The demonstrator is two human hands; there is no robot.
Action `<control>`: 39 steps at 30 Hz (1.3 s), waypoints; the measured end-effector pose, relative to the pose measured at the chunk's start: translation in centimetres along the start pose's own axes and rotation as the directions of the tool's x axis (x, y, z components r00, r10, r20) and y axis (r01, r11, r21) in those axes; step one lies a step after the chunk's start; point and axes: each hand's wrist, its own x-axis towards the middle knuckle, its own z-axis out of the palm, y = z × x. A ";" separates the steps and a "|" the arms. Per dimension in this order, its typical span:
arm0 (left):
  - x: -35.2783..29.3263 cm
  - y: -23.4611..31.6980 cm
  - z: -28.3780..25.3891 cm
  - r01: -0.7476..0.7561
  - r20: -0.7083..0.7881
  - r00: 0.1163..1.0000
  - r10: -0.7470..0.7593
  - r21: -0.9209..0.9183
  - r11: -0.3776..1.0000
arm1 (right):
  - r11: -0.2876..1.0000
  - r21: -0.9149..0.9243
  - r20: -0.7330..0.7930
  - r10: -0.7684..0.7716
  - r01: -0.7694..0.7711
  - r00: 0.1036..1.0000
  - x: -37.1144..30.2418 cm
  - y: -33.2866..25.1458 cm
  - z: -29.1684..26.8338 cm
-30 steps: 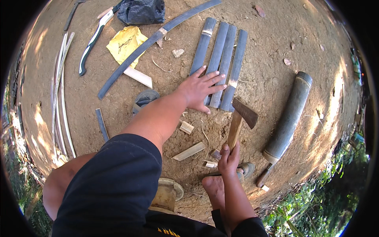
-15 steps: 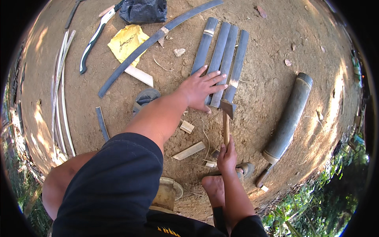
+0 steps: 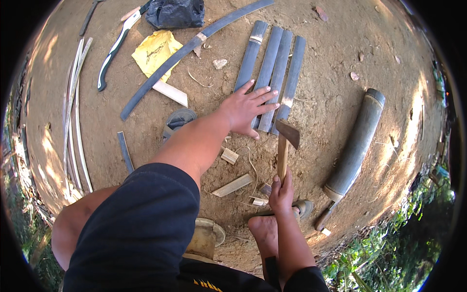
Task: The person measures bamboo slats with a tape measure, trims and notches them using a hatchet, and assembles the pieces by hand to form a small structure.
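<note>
Several dark bamboo slats [image 3: 271, 65] lie side by side on the dirt, running away from me. Across their near part rests my left hand [image 3: 247, 110], fingers spread and palm down. My right hand [image 3: 281, 193] is closed around the wooden handle of a hatchet [image 3: 288, 134]. Its dark metal head hangs over the near end of the rightmost slat and hides it; I cannot tell whether they touch. Small bamboo offcuts [image 3: 232, 185] lie on the ground between my arms.
To the right lies a thick bamboo section [image 3: 356, 146] beside a dark-handled blade [image 3: 327, 216]. A long curved bamboo strip [image 3: 170, 63] crosses a yellow sheet [image 3: 156, 51]. On the left are a folding saw [image 3: 116, 48], thin pale strips [image 3: 75, 107] and a black bag [image 3: 176, 13].
The hatchet head has shifted a little to the right and turned, showing more of its blade. My left hand and the slats stay almost where they were.
</note>
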 end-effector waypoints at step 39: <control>-0.1 -0.1 -0.8 0.000 -0.003 1.000 0.000 0.015 1.000 | 0.998 -0.024 -0.091 0.047 -0.050 0.995 -1.4 0.3 0.5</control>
